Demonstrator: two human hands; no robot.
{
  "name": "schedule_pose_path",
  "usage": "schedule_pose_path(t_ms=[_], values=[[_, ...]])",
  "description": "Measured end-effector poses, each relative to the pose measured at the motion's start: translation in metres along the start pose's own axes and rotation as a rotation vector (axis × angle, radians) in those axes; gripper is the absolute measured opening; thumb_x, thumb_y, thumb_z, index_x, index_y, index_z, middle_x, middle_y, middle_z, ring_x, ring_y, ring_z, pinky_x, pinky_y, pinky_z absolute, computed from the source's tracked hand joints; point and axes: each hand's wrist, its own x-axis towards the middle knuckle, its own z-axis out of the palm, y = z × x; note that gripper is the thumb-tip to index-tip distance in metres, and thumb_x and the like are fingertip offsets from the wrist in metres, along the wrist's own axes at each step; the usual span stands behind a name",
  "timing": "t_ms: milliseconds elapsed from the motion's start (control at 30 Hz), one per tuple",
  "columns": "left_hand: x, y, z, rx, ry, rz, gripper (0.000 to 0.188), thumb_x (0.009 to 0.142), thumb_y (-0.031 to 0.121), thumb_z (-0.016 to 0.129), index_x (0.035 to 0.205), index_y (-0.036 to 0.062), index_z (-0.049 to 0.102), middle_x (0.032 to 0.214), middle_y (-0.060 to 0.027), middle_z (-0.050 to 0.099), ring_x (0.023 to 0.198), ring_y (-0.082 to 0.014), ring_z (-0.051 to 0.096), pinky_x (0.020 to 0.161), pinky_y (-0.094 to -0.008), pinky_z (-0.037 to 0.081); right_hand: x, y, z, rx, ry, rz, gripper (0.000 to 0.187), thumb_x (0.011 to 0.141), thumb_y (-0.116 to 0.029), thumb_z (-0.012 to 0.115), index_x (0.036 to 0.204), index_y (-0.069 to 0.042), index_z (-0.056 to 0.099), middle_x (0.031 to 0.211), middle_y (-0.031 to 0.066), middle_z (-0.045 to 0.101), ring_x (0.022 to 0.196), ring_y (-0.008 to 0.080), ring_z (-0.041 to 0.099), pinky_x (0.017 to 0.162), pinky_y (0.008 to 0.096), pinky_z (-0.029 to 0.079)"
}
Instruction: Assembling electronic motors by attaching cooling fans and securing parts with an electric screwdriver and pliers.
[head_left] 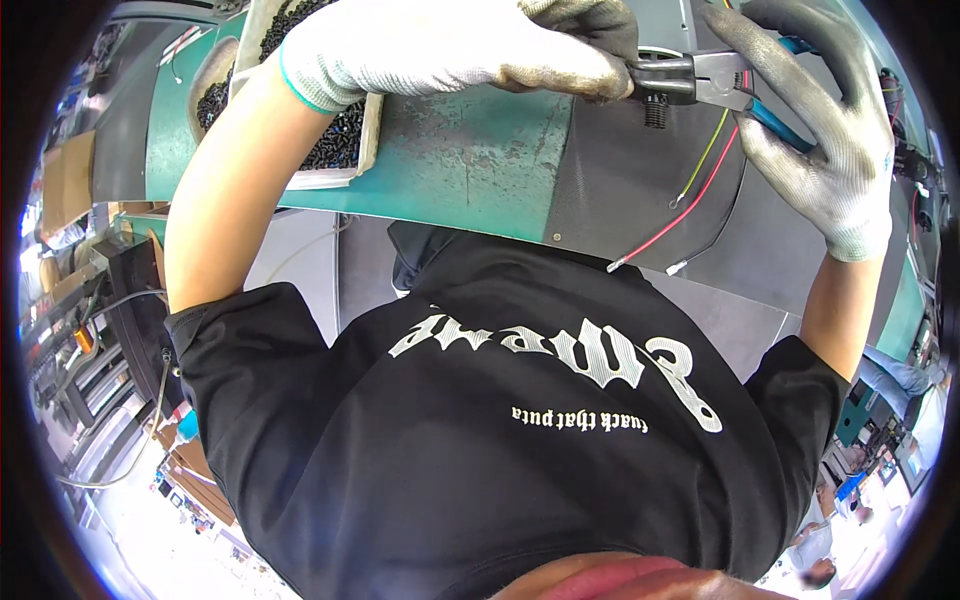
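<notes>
My right hand [830, 150], in a white glove with grey-coated fingers, is around the blue handles of a pair of pliers [718, 78]. The metal jaws point left and close on a small black piece with a ribbed end [655, 112]. At its other side, the gloved thumb and fingers of my left hand [570, 60] pinch together, apparently on this piece; the exact contact is hidden. Below the pliers hang a yellow-green wire [704, 170] with a ring terminal, a red wire [678, 218] and a black wire [722, 225].
A pale tray [370, 150] full of small black parts stands under my left forearm, with a smaller scoop-like container [213, 72] beside it. The worn green bench top [470, 160] meets a dark grey mat [620, 170]. Other people are at far right.
</notes>
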Motion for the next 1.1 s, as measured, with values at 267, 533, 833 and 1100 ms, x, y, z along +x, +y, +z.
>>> schedule_pose_path(t_ms=[267, 533, 833, 1100], values=[[0.003, 0.0, 0.002, -0.049, -0.002, 0.075, 0.03, 0.086, 0.027, 0.063, 0.087, -0.0031, 0.061, 0.068, -0.0046, 0.051, 0.065, -0.0117, 0.046, 0.062, -0.0298, 0.041, -0.021, 0.017, -0.002, 0.013, -0.013, 0.006, 0.05, 0.068, -0.022, 0.069, 0.114, -0.006, 0.069, 0.1, 0.015, 0.063, 0.087, 0.0272, 0.061, 0.076, 0.0378, 0.051], [0.007, 0.0, 0.001, 0.036, -0.013, 0.069, 0.03, 0.086, 0.027, 0.063, 0.086, -0.0032, 0.06, 0.066, -0.0048, 0.05, 0.064, -0.0122, 0.044, 0.06, -0.0304, 0.039, -0.021, 0.019, 0.003, 0.029, -0.027, 0.005, 0.05, 0.067, -0.024, 0.068, 0.114, -0.006, 0.069, 0.099, 0.0152, 0.063, 0.087, 0.0279, 0.061, 0.076, 0.0388, 0.051], [0.01, 0.002, 0.002, 0.095, -0.006, 0.044, 0.032, 0.085, 0.029, 0.063, 0.085, -0.0031, 0.06, 0.066, -0.0062, 0.049, 0.064, -0.0139, 0.045, 0.061, -0.0311, 0.04, -0.028, 0.024, 0.003, 0.049, -0.041, 0.006, 0.051, 0.066, -0.025, 0.068, 0.113, -0.007, 0.069, 0.098, 0.0155, 0.062, 0.086, 0.0287, 0.061, 0.076, 0.0399, 0.051], [0.014, -0.002, 0.003, 0.11, 0.0, 0.084, 0.032, 0.086, 0.028, 0.063, 0.085, -0.0039, 0.058, 0.067, -0.0092, 0.049, 0.065, -0.0148, 0.045, 0.062, -0.0325, 0.04, -0.01, 0.015, 0.009, 0.063, -0.055, 0.005, 0.052, 0.065, -0.027, 0.068, 0.113, -0.007, 0.07, 0.097, 0.0157, 0.062, 0.086, 0.0294, 0.06, 0.076, 0.0409, 0.051]])
